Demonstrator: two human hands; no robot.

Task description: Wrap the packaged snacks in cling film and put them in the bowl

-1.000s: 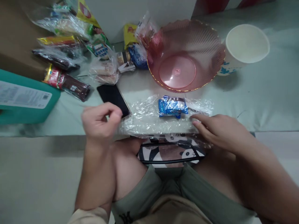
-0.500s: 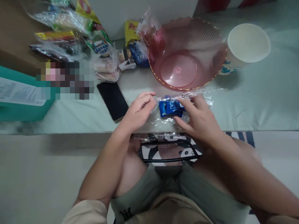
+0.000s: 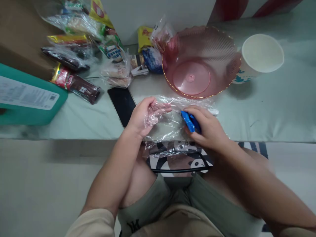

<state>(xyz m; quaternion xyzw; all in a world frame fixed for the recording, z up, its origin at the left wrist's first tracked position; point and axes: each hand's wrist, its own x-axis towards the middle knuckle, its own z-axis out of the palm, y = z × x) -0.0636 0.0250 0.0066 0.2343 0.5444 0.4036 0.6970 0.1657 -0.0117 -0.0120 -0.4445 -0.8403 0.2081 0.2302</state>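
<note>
My right hand [image 3: 208, 126] is closed around a blue packet [image 3: 189, 121], raised just above the table's front edge. Its fingers cover most of the packet. Clear film bunches over the fingers of my left hand [image 3: 140, 117], which grips the side of a clear plastic bag [image 3: 170, 123]. The bag lies spread between both hands and hangs over the edge towards my lap. Just left of my left hand is a black phone [image 3: 121, 104], lying flat.
Behind my hands stands a pink ribbed bowl [image 3: 191, 79], with a paper cup [image 3: 263, 54] to its right. Wrapped snacks [image 3: 116, 72] crowd the back left, near a dark brown packaged bar [image 3: 85, 89] and a teal box [image 3: 27, 110]. A panda-print surface [image 3: 177, 163] shows below the table.
The blue packet lay flat on the plastic and is now lifted and tilted in my right hand. My left hand has taken hold of the clear film.
</note>
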